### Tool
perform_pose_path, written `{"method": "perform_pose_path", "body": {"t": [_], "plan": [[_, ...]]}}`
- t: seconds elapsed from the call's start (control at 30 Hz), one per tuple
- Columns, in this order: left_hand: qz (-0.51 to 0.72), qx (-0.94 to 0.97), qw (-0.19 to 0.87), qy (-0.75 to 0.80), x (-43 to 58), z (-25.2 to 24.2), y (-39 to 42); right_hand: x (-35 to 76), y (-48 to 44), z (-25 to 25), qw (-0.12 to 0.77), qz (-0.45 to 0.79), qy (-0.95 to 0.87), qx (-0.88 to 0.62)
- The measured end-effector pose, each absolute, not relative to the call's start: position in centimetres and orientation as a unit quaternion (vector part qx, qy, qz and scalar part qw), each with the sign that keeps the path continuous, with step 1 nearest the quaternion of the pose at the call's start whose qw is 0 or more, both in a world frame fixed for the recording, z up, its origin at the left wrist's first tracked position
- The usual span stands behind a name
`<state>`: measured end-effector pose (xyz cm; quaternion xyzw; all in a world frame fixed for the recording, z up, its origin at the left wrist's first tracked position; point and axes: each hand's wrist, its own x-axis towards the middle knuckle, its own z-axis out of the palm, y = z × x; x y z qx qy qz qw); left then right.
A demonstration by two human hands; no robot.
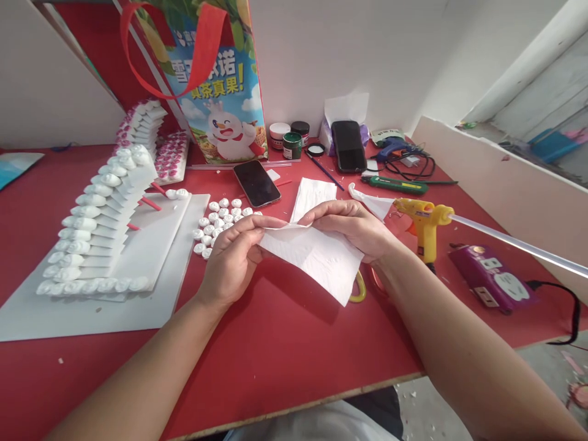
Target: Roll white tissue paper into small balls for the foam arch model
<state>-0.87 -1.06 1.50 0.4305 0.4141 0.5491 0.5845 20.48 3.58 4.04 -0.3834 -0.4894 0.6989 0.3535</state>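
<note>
A sheet of white tissue paper (316,257) hangs between my two hands above the red table, its top edge folded over. My left hand (236,254) pinches the left end of that edge between thumb and fingers. Toward the right end, my right hand (351,226) pinches the same edge. Behind the sheet lies a folded stack of white tissue (315,191). Several small white rolled paper roses (215,223) are spread beside my left hand. Under the tissue's right corner, a yellow scissor-like handle (359,288) partly shows.
At left, a fan-shaped white model edged with paper roses (87,223) stands on a white board (138,315). A yellow glue gun (425,223) with a long glue stick, a purple box (491,278) and a green cutter (397,185) lie right. Phones (257,182), paint jars (293,146) and a gift bag (225,116) stand behind.
</note>
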Motion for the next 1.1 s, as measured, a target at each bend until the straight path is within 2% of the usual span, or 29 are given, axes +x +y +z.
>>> {"method": "perform_pose_path", "body": {"t": [0.23, 0.47, 0.6, 0.73, 0.97, 1.1], "plan": [[0.533, 0.412, 0.608, 0.422, -1.0, 1.4, -1.0, 20.4, 3.2, 4.3, 0.321, 0.636, -0.581, -0.393], [0.518, 0.485, 0.512, 0.484, -1.1, 0.9, -1.1, 20.5, 3.5, 3.7, 0.356, 0.627, -0.597, -0.352], [0.521, 0.518, 0.443, 0.514, -1.2, 0.9, -1.1, 20.6, 3.8, 3.2, 0.330, 0.647, -0.604, -0.328], [0.554, 0.502, 0.427, 0.508, -1.4, 0.9, -0.9, 20.3, 3.8, 3.1, 0.327, 0.657, -0.599, -0.322], [0.431, 0.609, 0.487, 0.454, -0.6, 2.5, -2.3, 19.4, 3.4, 2.6, 0.328, 0.635, -0.607, -0.347], [0.420, 0.640, 0.457, 0.453, -0.3, 2.7, -2.6, 19.0, 3.2, 2.3, 0.307, 0.618, -0.625, -0.366]]}}
